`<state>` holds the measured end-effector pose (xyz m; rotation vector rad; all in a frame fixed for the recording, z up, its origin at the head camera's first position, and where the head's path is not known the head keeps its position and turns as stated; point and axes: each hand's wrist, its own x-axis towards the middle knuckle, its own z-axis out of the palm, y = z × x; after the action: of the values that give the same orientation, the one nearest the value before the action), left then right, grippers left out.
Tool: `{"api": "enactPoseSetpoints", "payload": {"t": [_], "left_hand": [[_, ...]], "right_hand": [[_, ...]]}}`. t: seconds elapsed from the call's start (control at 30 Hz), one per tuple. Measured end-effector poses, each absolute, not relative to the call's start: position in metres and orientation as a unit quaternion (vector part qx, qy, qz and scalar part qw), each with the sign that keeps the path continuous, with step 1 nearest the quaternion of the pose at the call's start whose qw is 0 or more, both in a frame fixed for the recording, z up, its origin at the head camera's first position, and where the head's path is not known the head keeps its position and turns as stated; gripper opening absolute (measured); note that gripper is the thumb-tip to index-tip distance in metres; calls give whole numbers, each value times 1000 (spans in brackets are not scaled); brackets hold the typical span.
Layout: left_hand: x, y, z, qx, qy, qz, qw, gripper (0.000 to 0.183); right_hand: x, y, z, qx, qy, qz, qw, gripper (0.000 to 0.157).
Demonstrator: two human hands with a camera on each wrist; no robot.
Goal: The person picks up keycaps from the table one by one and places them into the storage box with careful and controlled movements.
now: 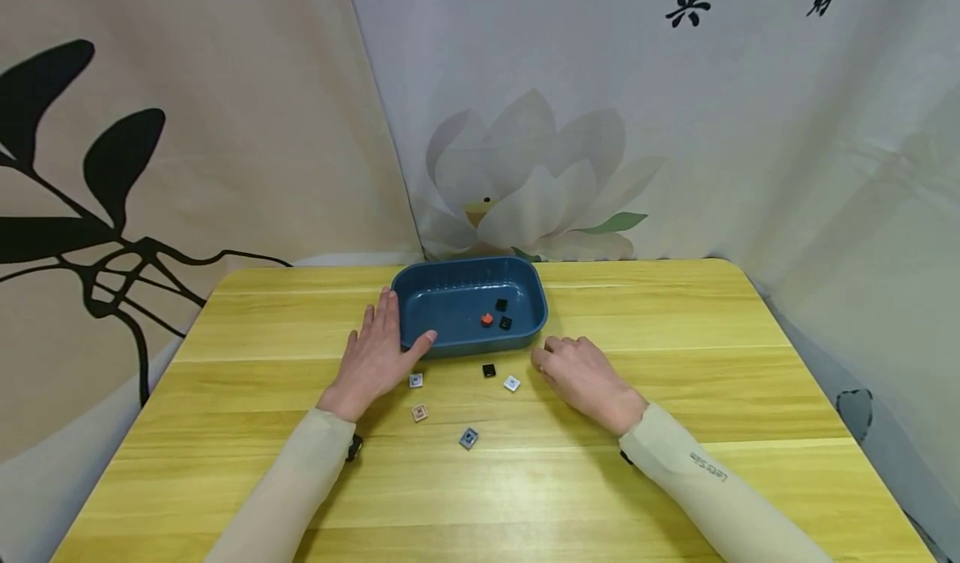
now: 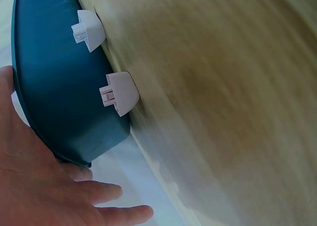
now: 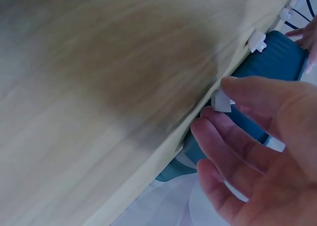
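Outstretched left grip [image 1: 369, 361] touches blue oblong tray [image 1: 442, 309]; my empty right grip [image 1: 579, 375], seemingly pre-pickup, should pinch the square white keycap [image 1: 512, 384].

On my head feed now, dark lettering [image 1: 708, 467] runs along the person's right sleeve [image 1: 675, 490], turned over to me: I make out "Lets", then a second word too small to be sure of! Up on the pale backdrop cloth [image 1: 757, 113], two black brush-style characters [image 1: 687, 6], a third cut by the top edge, and I can't read any.
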<state>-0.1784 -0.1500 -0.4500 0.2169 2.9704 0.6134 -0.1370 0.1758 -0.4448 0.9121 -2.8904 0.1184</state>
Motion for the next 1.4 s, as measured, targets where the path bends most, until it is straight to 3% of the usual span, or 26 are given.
{"api": "enactPoseSetpoints", "payload": {"t": [1.4], "left_hand": [[-178, -150, -448, 75, 977, 192, 47, 114]], "right_hand": [[-126, 196, -397, 290, -920, 147, 220, 15]]}}
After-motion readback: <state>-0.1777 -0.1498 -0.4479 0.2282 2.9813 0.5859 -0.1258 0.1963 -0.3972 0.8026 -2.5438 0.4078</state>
